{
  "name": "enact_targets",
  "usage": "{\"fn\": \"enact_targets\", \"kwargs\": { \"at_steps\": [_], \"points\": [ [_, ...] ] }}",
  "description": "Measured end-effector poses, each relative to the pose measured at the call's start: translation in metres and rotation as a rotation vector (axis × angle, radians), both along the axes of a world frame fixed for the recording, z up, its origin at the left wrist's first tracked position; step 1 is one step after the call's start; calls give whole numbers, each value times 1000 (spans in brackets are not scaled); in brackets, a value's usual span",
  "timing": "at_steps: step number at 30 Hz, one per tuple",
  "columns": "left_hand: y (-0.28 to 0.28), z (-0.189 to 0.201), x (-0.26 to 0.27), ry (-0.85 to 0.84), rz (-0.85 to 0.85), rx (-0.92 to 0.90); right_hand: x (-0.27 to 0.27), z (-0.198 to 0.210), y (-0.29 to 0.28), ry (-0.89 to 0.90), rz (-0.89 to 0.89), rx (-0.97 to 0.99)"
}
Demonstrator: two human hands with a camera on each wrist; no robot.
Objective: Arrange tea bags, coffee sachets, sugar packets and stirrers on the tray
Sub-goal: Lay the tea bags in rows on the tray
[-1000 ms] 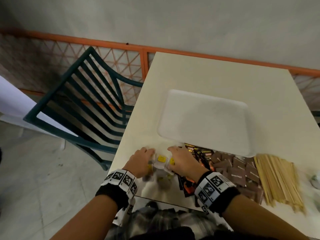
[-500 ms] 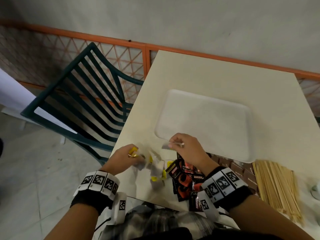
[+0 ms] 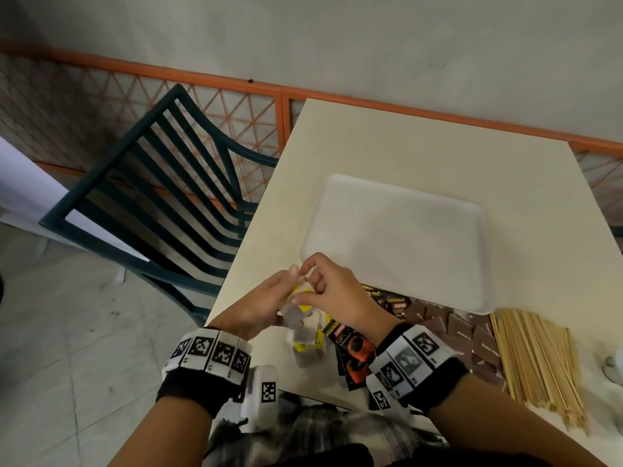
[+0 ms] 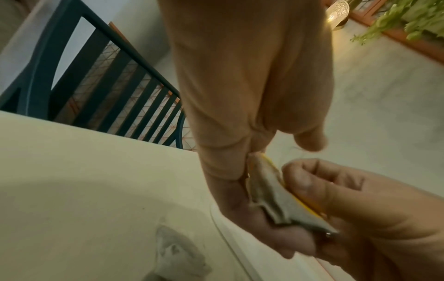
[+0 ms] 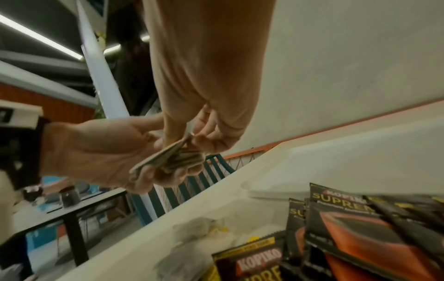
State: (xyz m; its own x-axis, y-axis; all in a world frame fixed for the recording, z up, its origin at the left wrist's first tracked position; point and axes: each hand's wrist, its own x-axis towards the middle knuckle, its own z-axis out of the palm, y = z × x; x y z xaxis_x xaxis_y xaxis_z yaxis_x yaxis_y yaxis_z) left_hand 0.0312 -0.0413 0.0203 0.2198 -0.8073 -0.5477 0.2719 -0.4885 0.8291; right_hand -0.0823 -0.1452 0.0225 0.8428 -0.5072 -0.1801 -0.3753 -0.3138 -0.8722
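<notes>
Both hands are raised just above the table's near left corner. My left hand (image 3: 281, 291) cups a small stack of tea bags (image 3: 296, 310), grey pouches with yellow tags, seen edge-on in the wrist views (image 4: 271, 192) (image 5: 168, 159). My right hand (image 3: 308, 284) pinches the top of that stack between thumb and forefinger. More tea bags (image 3: 306, 343) lie on the table below. The white tray (image 3: 397, 237) sits bare beyond the hands. Black-and-orange coffee sachets (image 3: 354, 352), brown sugar packets (image 3: 472, 335) and wooden stirrers (image 3: 539, 358) lie along the near edge.
A dark green slatted chair (image 3: 161, 197) stands left of the cream table (image 3: 421, 153). An orange lattice rail (image 3: 236, 106) runs along the wall behind. A pale object (image 3: 612, 369) shows at the right edge.
Both hands have lifted off the table pile and come together. The left now holds gathered tea bags upright, and the right has swung in from near the tray to pinch them.
</notes>
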Motion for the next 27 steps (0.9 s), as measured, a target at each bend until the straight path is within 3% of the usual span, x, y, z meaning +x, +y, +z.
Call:
{"fn": "enact_targets", "kwargs": {
  "at_steps": [4, 9, 13, 16, 19, 22, 25, 27],
  "points": [
    [3, -2, 3, 54, 18, -29, 4, -5, 4, -12, 24, -88],
    [10, -4, 13, 118, -6, 13, 7, -15, 10, -17, 74, -27],
    [11, -10, 20, 159, 75, -2, 7, -11, 11, -53, 61, -2],
    [11, -16, 24, 73, 164, 11, 2, -9, 6, -46, 8, 37],
    [9, -21, 27, -77, 137, 2, -10, -19, -5, 120, 55, -228],
    [6, -23, 23, -222, 11, 39, -22, -31, -10, 411, 277, -428],
    [1, -31, 15, -325, -145, 82, -25, -39, -8, 594, 386, -559],
    [-3, -38, 13, -627, -340, 106, -24, -40, -6, 628, 391, -599]
  ]
}}
